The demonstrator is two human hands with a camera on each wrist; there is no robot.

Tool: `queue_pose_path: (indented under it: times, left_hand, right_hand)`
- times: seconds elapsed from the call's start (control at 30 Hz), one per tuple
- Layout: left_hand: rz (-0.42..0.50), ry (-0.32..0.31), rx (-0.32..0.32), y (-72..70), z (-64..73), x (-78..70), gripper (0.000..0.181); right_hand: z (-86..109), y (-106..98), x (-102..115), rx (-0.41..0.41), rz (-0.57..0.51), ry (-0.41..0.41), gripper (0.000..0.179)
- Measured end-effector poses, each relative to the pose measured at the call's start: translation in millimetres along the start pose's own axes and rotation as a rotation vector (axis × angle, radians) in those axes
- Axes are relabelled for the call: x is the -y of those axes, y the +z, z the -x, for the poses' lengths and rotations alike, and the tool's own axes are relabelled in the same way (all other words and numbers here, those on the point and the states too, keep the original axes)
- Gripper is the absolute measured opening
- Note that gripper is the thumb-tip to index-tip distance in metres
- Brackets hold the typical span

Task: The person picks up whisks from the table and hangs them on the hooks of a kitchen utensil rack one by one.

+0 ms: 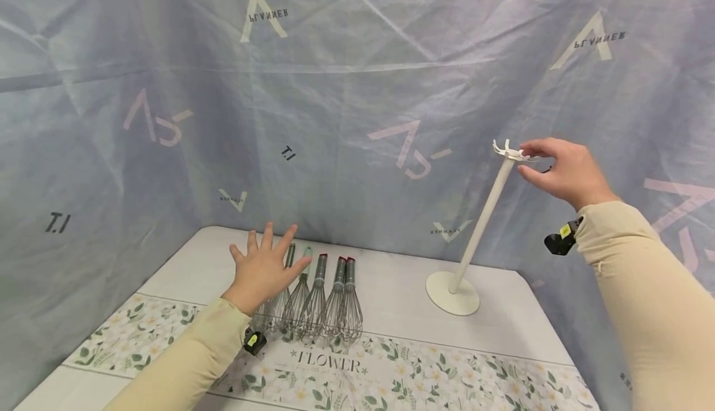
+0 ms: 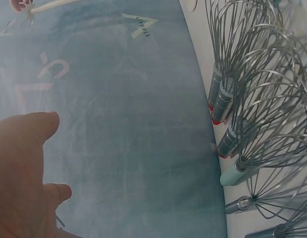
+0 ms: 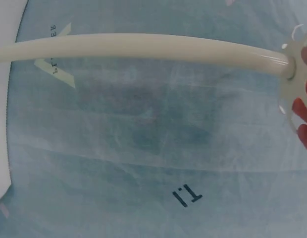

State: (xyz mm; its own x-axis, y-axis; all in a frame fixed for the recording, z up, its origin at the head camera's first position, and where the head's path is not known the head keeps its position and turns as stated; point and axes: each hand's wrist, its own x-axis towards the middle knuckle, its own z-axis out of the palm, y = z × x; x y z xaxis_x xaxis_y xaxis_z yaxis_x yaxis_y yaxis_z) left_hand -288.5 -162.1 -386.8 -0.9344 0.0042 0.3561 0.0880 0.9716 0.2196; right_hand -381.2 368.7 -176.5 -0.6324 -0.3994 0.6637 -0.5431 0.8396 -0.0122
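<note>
My left hand (image 1: 261, 277) hovers over the left end of a row of whisks, its fingers spread wide and holding nothing. The whisks (image 1: 315, 299) lie side by side, wire loops toward me and handles away; some handles are grey with red ends, one is pale green. At the right stands a white hook stand (image 1: 485, 218) with a round base, a slim pole and a ring of hooks on top. My right hand (image 1: 570, 169) pinches the right edge of that hook ring between thumb and fingers. In the right wrist view, fingertips (image 3: 303, 111) lie against the ring.
A white table (image 1: 391, 293) carries a floral printed band (image 1: 436, 374) along its front part. Grey-blue printed cloth (image 1: 335, 107) hangs behind the table and at both sides. The stand's base rests near the table's back right corner.
</note>
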Motion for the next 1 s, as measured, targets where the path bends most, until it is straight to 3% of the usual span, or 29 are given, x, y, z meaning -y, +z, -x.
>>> queue_pose_path:
  times: [0.17,0.43,0.67,0.83,1.0]
  left_hand:
    - [0.014,-0.006,0.005,3.9,0.6,2.8,0.084]
    - [0.027,-0.016,0.021,11.4,-1.7,9.8,0.085]
    - [0.032,-0.024,0.043,17.3,-4.9,16.6,0.084]
    - [0.063,-0.012,0.047,18.9,-10.6,19.4,0.082]
    - [0.138,0.028,-0.009,25.3,-17.8,27.7,0.074]
  right_hand:
    - [3.9,12,-5,-0.141,-0.010,-0.020,0.024]
    - [1.0,33,-9,-0.313,-0.195,0.089,0.012]
    - [0.2,41,0,-0.341,-0.481,0.230,0.014]
    - [2.4,29,25,-0.350,-0.526,0.244,0.017]
    - [5.1,30,27,-0.358,-0.554,0.258,0.019]
